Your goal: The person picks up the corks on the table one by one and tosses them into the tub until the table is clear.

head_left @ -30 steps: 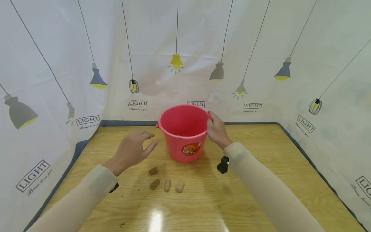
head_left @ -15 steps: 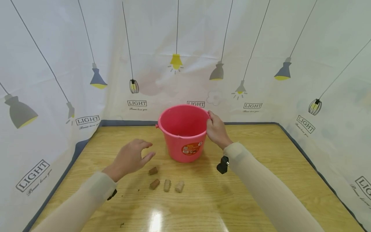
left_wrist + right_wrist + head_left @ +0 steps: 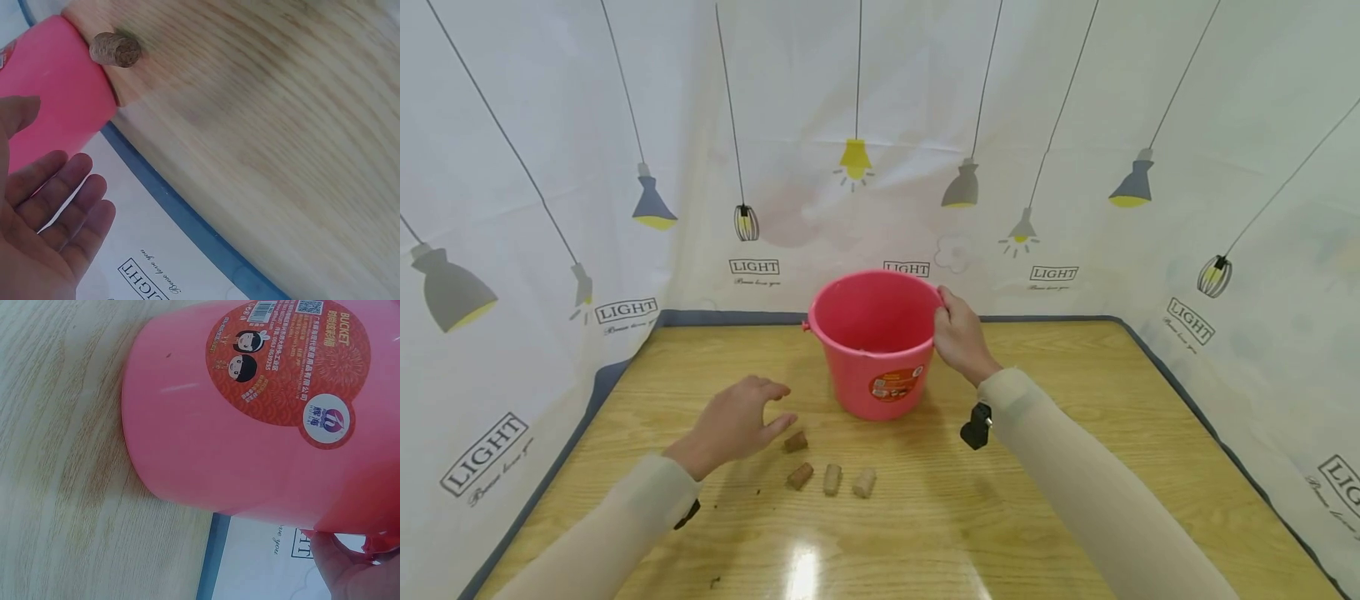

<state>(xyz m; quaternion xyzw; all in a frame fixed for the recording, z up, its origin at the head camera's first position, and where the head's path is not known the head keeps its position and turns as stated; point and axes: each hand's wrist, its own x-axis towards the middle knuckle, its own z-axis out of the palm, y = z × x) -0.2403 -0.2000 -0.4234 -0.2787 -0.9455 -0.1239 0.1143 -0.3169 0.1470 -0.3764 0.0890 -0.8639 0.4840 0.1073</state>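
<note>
Backdrop (image 3: 910, 212) on three sides: pale cloth printed with hanging lamps in grey, blue and yellow, boxed LIGHT lettering below them, a blue-grey band along the lower edge.

Table (image 3: 925, 533): yellowish wood grain, bright glare at the bottom of the head view.

Right sleeve (image 3: 1097, 483) and left sleeve (image 3: 602, 533): cream, both reaching in from the near side.

Bucket (image 3: 853, 379): pink, standing mouth up on the table, toward the far side and about midway across. Small peg (image 3: 807, 326) juts from the left of its rim.

Left hand (image 3: 733, 425): over the table, left of the bucket and well apart from it. Thumb spread from the fingers, which are loosely bent in the left wrist view. Thumb tip near the farthest cork, apart from it.

Right hand (image 3: 964, 337): at the right side of the bucket's rim, gripping it, thumb toward the top; some fingers hidden.

Label (image 3: 897, 384): red-orange, on the bucket's near side. Right wrist view reads BUCKET, with two cartoon faces and a round white logo.

Black device (image 3: 976, 427) at the right cuff; another partly hidden under the left.

Corks, four, on the table in front of the bucket: two browner (image 3: 795, 442) (image 3: 801, 476), one behind the other; two paler (image 3: 832, 479) (image 3: 864, 482), side by side to their right.

Dark specks (image 3: 715, 581) left of the corks and nearer the viewer.
</note>
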